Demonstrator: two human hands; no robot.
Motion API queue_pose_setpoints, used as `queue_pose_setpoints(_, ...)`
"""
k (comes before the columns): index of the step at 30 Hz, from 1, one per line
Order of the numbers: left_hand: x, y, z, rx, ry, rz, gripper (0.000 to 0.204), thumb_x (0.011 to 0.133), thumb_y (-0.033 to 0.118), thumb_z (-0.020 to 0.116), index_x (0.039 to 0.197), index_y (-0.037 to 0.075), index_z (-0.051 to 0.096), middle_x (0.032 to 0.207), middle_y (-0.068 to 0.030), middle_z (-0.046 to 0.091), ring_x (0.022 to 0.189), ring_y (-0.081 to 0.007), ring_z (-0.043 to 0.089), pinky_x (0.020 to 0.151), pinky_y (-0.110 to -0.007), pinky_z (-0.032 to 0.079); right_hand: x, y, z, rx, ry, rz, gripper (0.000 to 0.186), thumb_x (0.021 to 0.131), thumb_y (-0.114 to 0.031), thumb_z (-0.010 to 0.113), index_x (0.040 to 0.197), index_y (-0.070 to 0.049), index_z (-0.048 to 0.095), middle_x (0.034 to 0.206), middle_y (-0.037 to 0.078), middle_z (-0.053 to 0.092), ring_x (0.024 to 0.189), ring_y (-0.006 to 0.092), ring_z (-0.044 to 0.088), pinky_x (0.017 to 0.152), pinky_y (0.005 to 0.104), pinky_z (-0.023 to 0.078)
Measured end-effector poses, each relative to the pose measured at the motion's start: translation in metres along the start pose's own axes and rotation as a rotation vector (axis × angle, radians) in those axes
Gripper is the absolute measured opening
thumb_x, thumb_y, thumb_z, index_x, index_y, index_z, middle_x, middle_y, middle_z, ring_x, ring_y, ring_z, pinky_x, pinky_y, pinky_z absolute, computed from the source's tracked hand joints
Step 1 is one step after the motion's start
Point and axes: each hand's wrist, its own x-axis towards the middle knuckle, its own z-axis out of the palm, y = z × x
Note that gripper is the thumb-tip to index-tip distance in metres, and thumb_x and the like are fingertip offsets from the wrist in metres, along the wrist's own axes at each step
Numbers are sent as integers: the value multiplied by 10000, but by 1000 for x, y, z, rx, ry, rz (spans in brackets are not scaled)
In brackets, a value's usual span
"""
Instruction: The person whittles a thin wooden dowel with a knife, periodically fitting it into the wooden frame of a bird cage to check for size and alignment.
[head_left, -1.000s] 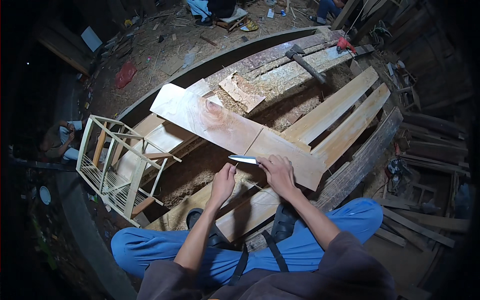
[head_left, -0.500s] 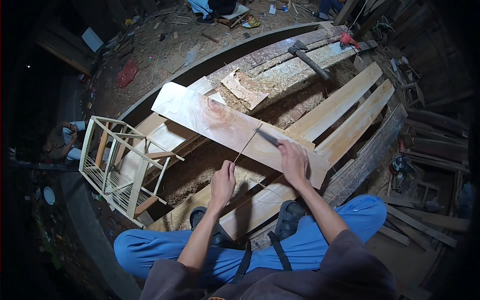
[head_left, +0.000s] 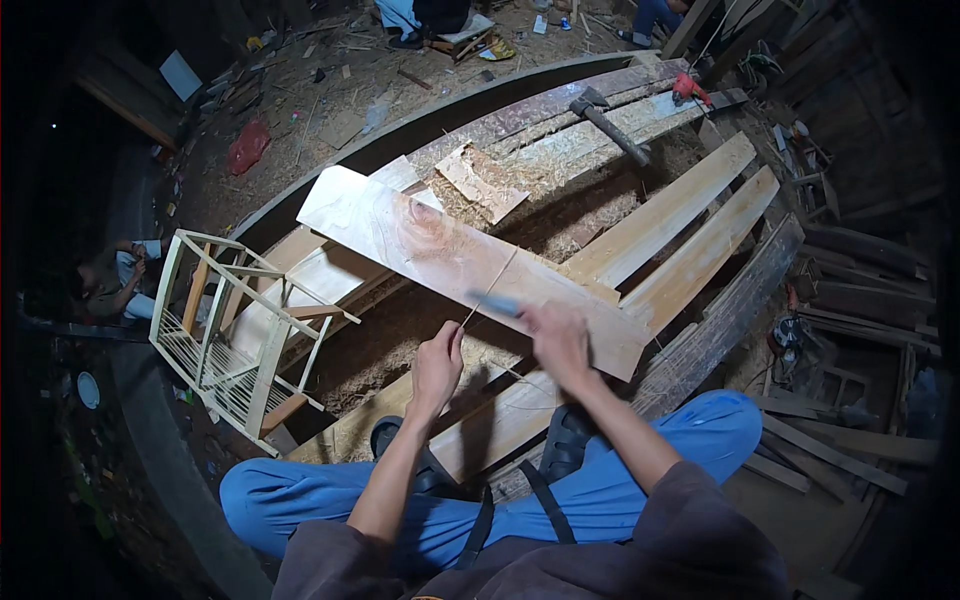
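Observation:
My left hand (head_left: 437, 368) is closed around the near end of a thin wooden stick (head_left: 503, 268), which slants up and right over a wide pale plank (head_left: 430, 235). A knife (head_left: 495, 303) with a grey blade is gripped in my right hand (head_left: 560, 343), somewhat blurred by motion. Its blade crosses the stick a little beyond my left fingers. The plank lies diagonally across other boards in front of me. To the left stands a slatted wooden frame (head_left: 235, 340) made of thin strips, like a small cage.
Beyond the plank lie a hammer-like tool (head_left: 610, 125) with a wooden handle and a red power tool (head_left: 690, 90). Long boards (head_left: 710, 240) stretch to the right. A red plastic bag (head_left: 248, 147) lies on the littered ground. Another person (head_left: 120, 283) sits at far left.
My right hand and the knife have moved left and toward me, the blade sliding along the stick from its far part to near my left hand. My left hand keeps its hold.

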Motion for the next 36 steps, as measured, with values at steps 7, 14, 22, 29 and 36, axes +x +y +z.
queue_pose_setpoints(7, -4, -6, 3, 1, 4, 61, 188, 1019, 244, 582, 1083, 89, 667, 740, -241, 628, 698, -441, 647, 616, -492, 477, 19, 18, -14, -34, 120, 198, 142, 961, -251, 623, 1012, -175, 730, 804, 88, 625, 870, 284, 607, 754, 406, 423)
queue_pose_setpoints(14, -5, -8, -1, 51, -17, 19, 198, 1026, 273, 560, 1080, 117, 669, 733, -245, 652, 726, -469, 654, 631, -556, 496, 15, -9, -26, -45, 49, -134, 167, 923, -207, 674, 1075, -166, 729, 820, 62, 584, 842, 268, 581, 769, 407, 405)
queue_pose_setpoints(22, -6, -7, -3, 57, 6, 21, 200, 1018, 255, 580, 1067, 83, 670, 774, -253, 653, 753, -461, 660, 653, -519, 499, 7, -3, -15, -45, 154, 67, 193, 953, -198, 627, 1118, -184, 726, 844, 44, 602, 876, 249, 589, 795, 409, 397)
queue_pose_setpoints(29, -8, -2, -1, 38, 17, 45, 194, 1018, 252, 581, 1066, 85, 665, 763, -251, 646, 741, -454, 659, 643, -506, 499, 19, 24, -30, -72, 143, 115, 195, 958, -152, 609, 1091, -186, 747, 870, 55, 631, 902, 246, 598, 821, 414, 398)
queue_pose_setpoints(36, -6, -4, -4, 41, 6, 29, 204, 1020, 269, 576, 1068, 90, 663, 755, -241, 647, 749, -449, 660, 660, -510, 500, 17, 21, -21, -27, 135, 113, 178, 976, -282, 619, 1074, -185, 732, 869, 65, 627, 877, 269, 589, 822, 410, 396)
